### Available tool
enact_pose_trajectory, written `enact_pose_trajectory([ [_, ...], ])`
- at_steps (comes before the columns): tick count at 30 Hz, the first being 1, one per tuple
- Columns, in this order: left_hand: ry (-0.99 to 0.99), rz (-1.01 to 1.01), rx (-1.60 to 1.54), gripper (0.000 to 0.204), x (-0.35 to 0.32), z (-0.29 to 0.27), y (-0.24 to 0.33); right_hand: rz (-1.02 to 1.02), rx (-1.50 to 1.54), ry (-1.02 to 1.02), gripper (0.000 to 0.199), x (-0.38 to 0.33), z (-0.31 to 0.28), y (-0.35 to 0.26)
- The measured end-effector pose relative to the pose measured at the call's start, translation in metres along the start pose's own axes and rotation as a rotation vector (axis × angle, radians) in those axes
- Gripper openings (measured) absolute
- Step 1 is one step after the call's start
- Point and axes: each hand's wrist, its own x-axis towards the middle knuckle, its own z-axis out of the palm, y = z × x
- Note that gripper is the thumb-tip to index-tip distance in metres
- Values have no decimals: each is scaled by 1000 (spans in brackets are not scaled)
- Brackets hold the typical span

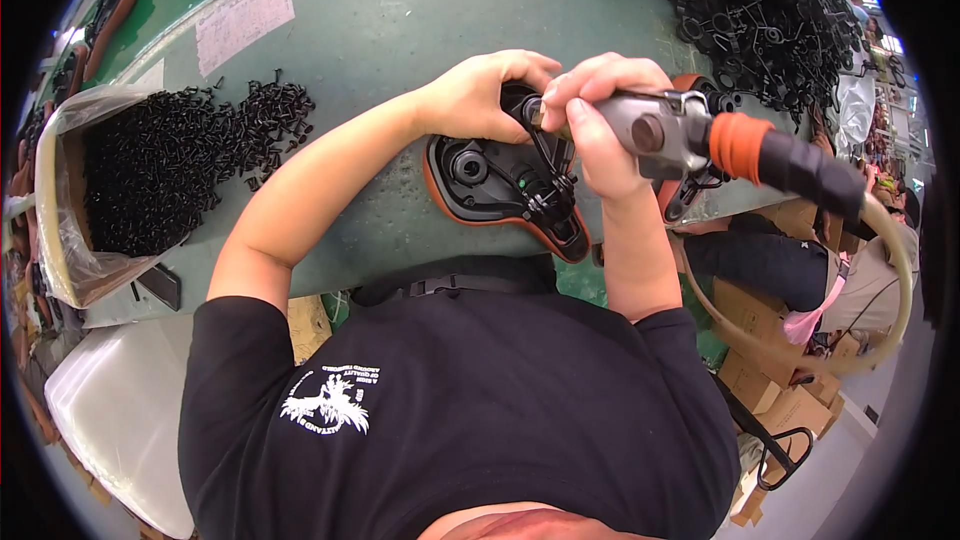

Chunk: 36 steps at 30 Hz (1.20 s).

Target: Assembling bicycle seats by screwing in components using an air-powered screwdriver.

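Observation:
A bicycle saddle (487,202) lies upside down on the green worktable, its brown rim and black underside with springs and rails showing. My left hand (480,98) grips the far part of this saddle, thumb and fingers curved around it. My right hand (605,120) is wrapped around a grey air screwdriver (650,128) with an orange band and a hose. The tool's tip points left, toward the saddle hardware beside my left fingers. My hands partly hide the tip and whatever it touches.
A plastic-lined box (65,200) of black screws (150,160) stands at left, with screws spilling onto the worktable (390,30). Behind the tool lies another saddle (680,195). Black metal parts (770,20) are heaped far right. The hose (905,270) loops down at right, near another person (870,285).

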Motion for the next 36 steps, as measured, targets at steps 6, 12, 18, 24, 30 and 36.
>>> enact_pose_trajectory([
  [6, -8, 31, 107, 49, -7, 1, 0, -146, 7, -5, 40, 0, 1, -13],
  [12, 315, 82, 223, 44, -39, -45, 2, -48, 196, 344, 30, -53, -38, -74],
  [18, 1452, -65, 205, 52, -98, -241, -28, 553, -185, 976, 20, -127, -100, -76],
  [24, 766, -278, 791, 21, -156, -190, 9, 573, -226, 929, 22, -146, -113, -54],
  [30, 427, -495, 1008, 24, -195, -90, 33, 644, -42, 654, 24, -108, -94, -44],
  [36, 566, -423, 1064, 8, -196, -74, 16, 814, 79, 278, 20, -93, -24, -36],
])
